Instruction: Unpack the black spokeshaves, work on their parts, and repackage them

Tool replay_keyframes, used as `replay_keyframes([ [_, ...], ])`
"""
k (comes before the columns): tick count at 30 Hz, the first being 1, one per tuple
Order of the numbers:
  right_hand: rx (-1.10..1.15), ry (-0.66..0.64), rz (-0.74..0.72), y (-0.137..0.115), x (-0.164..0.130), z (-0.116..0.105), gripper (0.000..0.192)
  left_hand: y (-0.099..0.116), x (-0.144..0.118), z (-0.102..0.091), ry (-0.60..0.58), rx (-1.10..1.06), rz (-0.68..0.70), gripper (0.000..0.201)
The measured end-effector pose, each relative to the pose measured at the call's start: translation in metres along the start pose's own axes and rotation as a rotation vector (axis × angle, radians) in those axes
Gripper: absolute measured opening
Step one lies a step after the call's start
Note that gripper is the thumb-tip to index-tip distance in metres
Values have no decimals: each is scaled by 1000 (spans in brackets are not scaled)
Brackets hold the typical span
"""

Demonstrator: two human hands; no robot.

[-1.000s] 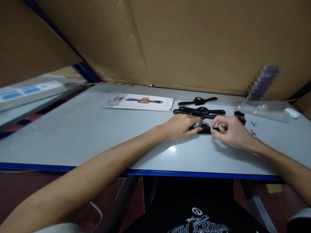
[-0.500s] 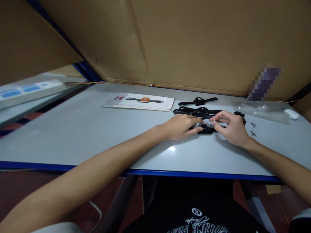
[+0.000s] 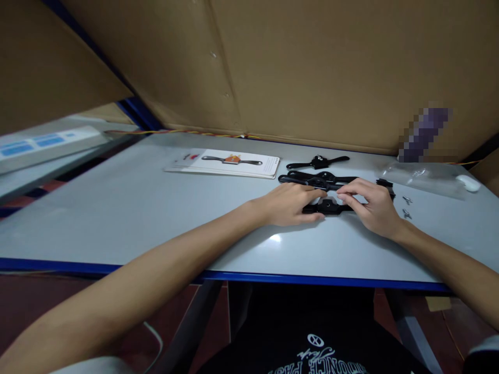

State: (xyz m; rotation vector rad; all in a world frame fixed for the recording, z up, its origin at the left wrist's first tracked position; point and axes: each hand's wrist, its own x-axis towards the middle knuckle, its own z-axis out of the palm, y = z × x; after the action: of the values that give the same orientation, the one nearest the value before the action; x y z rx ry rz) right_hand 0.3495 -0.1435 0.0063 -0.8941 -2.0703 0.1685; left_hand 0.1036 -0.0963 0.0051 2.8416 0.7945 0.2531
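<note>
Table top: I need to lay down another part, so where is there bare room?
The table is bare left of the left hand, below the printed card, and along the near blue edge. It is crowded around the black tools, right hand and screws.

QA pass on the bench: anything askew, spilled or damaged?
Nothing stands out. Both hands, left and right, rest on a black tool lying flat on the table; two screws lie loose to the right.
</note>
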Motion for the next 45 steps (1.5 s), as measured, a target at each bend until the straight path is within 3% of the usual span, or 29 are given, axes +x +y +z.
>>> replay_keyframes([
  [4, -1, -29, 69, 0, -1, 1, 8, 0, -1, 0, 12, 10, 17, 65],
  [8, 29, -81, 146, -1, -2, 1, 16, 0, -1, 1, 13, 9, 20, 64],
  [16, -20, -129, 200, 1, -2, 3, 17, -2, 0, 1, 22, -1, 29, 61],
  [27, -12, -187, 120, 4, -3, 4, 18, -2, 1, 0, 12, -16, 22, 60],
  [40, -34, -157, 87, 3, -3, 2, 21, -3, 0, 0, 14, 6, 47, 63],
  [45, -11, -213, 40, 3, -3, 5, 23, -3, 0, 1, 11, 5, 37, 57],
])
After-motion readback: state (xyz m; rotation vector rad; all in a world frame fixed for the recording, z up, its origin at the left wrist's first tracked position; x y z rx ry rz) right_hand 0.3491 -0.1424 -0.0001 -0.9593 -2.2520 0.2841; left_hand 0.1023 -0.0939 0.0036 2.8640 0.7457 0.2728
